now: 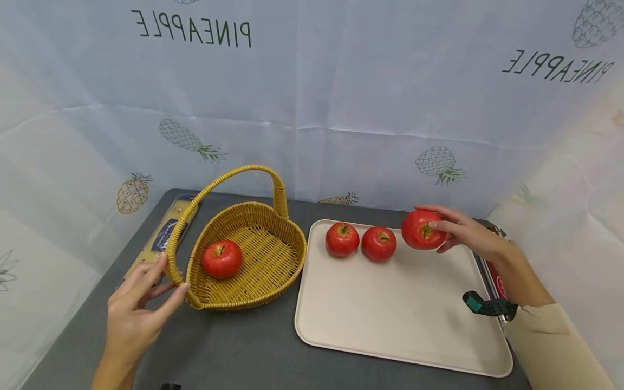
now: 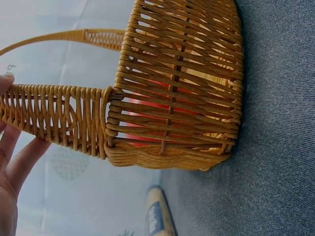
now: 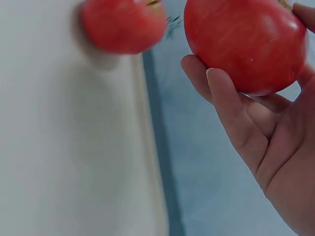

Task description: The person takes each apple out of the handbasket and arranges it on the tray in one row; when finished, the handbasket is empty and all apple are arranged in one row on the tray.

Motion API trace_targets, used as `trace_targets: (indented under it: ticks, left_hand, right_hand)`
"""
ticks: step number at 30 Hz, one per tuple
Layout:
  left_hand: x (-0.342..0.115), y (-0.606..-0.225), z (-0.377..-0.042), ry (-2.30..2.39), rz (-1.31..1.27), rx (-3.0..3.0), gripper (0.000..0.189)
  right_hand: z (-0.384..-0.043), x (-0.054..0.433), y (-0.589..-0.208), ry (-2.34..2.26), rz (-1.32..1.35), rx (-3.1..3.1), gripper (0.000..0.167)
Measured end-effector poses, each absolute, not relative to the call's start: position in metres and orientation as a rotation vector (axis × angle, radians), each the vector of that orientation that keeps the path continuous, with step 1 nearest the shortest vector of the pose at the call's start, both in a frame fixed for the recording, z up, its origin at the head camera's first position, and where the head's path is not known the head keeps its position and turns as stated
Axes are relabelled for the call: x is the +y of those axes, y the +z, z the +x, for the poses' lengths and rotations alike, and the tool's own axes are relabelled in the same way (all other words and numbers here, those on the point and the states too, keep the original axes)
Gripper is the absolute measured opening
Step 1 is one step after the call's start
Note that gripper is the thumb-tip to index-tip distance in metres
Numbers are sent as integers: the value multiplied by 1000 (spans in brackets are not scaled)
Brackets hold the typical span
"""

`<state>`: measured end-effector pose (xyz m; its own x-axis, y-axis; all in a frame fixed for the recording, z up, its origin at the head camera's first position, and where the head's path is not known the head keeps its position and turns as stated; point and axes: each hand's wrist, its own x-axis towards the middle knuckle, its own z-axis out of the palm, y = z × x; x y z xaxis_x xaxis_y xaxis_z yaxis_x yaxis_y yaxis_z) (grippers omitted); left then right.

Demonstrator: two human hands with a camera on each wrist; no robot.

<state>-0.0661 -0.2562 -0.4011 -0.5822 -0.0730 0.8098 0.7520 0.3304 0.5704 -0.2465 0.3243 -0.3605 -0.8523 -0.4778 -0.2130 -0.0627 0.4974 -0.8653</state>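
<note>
A yellow wicker basket (image 1: 258, 271) with a tall handle stands left of the middle, one red apple (image 1: 222, 259) inside it. My left hand (image 1: 134, 309) grips the lower left end of the basket's handle (image 2: 59, 118) between thumb and fingers. Over the back right of the cream tray (image 1: 390, 314), my right hand (image 1: 468, 234) holds a red apple (image 3: 248, 42), fingers beneath it and thumb on top. Two more apples, one at the tray's back left (image 1: 342, 239) and one just right of it (image 1: 378, 244), rest on the tray.
Behind the basket lies a long package with a blue label (image 1: 166, 235). Something red and dark (image 1: 497, 276), partly hidden by the right arm, sits past the tray's right edge. A pineapple-print cloth (image 1: 312, 108) hangs behind the grey table (image 1: 234, 352).
</note>
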Motion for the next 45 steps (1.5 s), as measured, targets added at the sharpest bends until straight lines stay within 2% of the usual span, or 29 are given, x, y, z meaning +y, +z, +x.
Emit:
trace_targets:
  ticks: [5,19,37,45]
  left_hand:
    - [-259,-405,-67,-1351,-605,-1803,61]
    - [-265,-408,-65,-1364,-574,-1800,60]
    - [-262,-408,-69,-1370,-599,-1798,60]
    - [-261,-410,-69,-1369,-594,-1798,60]
  right_hand:
    - [-245,335,-382,-1321,-331,2251,52]
    - [-248,332,-418,-1317,-275,2218,60]
    - [-246,345,-435,-1301,-124,2214,65]
    - [-245,346,-435,-1312,-144,2222,66]
